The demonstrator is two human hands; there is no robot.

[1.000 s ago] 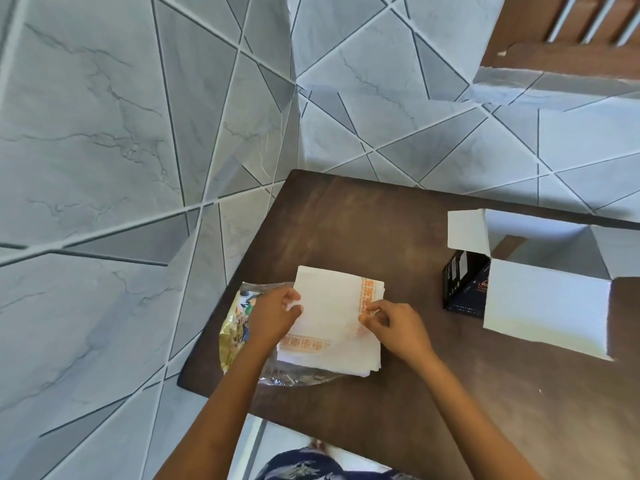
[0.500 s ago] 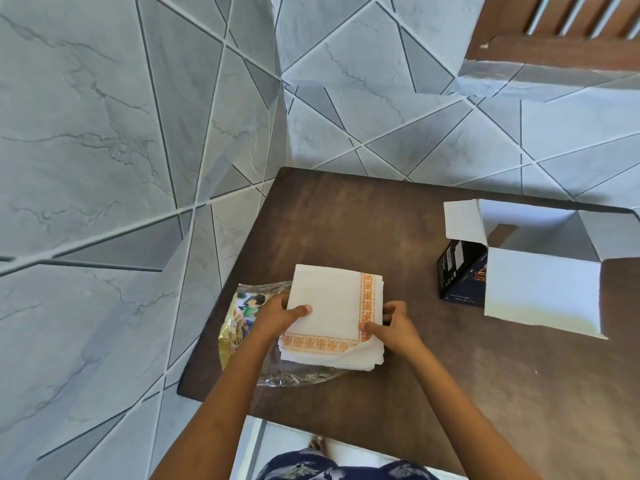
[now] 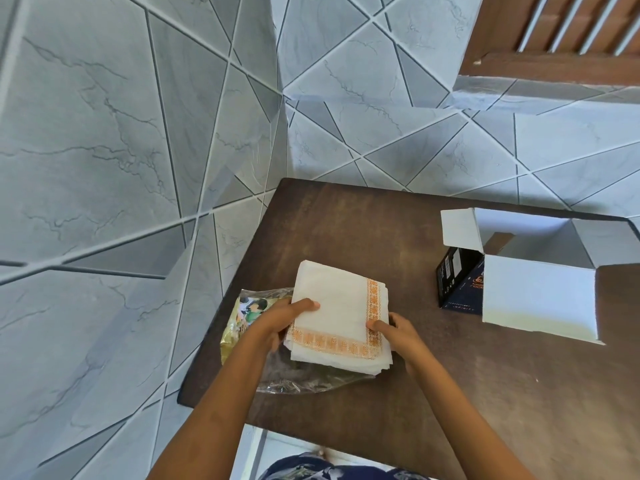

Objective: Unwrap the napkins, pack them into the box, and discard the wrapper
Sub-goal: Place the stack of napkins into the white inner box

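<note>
A stack of white napkins with an orange patterned border lies on the dark wooden table, partly over its clear plastic wrapper. My left hand grips the stack's left edge, thumb on top. My right hand holds the stack's right front corner. The wrapper, printed yellow and green, sticks out to the left and below the stack. A dark box with white open flaps stands to the right, well apart from the stack.
Grey tiled walls meet in a corner behind the table. The table's left edge runs close to the wrapper. A brown slatted wooden panel fills the top right.
The top napkin's orange border now shows along the front and right edges. Both hands have shifted from the top of the stack to its sides, and the stack has lifted slightly.
</note>
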